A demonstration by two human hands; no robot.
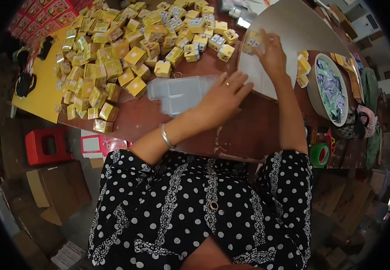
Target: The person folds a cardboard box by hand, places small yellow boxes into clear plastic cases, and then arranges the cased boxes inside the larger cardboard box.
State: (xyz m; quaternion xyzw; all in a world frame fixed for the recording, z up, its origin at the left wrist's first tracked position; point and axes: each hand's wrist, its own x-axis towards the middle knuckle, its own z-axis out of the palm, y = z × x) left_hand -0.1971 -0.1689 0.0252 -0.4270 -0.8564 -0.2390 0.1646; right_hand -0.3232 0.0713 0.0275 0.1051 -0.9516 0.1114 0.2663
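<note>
My left hand [225,98] stretches over the dark red table with its fingers extended and holds nothing. Beside its wrist lies a flat, clear plastic sheet [181,93] with fold lines. My right hand [274,56] is farther out, above a pale board [267,81]. Its thumb and fingers are bent around the right edge of a small see-through plastic box [251,42] with printed marks; motion blur hides the details. Nearby, a large heap of small yellow boxes [114,69] covers the left and back of the table.
An oval tub [344,112] of green and purple sachets stands at the right, with yellow packaging [303,67] beside it. Green tape [319,155] lies near the front right edge. A red stool [47,146] and cardboard boxes [64,191] are on the floor at left.
</note>
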